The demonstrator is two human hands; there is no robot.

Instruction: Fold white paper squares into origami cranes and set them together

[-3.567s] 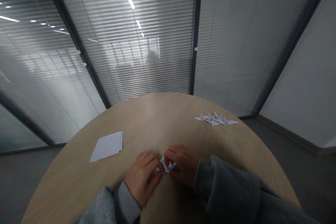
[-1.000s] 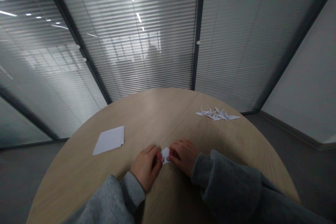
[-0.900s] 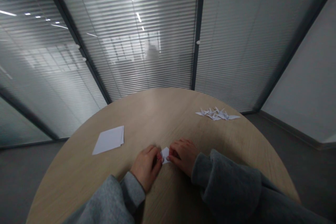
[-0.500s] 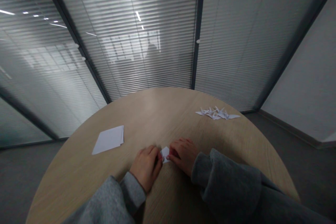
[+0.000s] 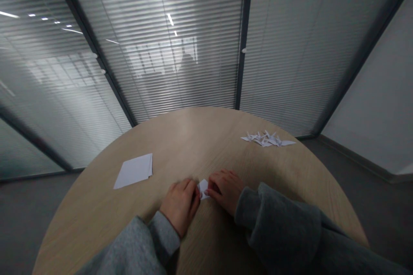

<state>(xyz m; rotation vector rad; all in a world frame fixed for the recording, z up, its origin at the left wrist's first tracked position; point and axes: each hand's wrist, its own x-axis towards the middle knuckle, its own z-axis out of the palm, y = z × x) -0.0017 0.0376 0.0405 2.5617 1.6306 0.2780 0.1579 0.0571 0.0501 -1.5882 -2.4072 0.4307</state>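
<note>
Between my hands, close to the near side of the round table, lies a small folded piece of white paper (image 5: 203, 188). My left hand (image 5: 181, 203) is closed on its left edge, thumb and fingertips drawn together. From the other side my right hand (image 5: 225, 189) pinches the right edge, its fingers curled. The upper part of the paper shows a pointed shape; both side edges are hidden under my fingers.
A stack of white paper sheets (image 5: 134, 171) rests on the left of the wooden table (image 5: 193, 137). Several folded paper cranes (image 5: 267, 139) lie in a pile near the far right edge. Glass panels with blinds (image 5: 193, 81) stand behind the table.
</note>
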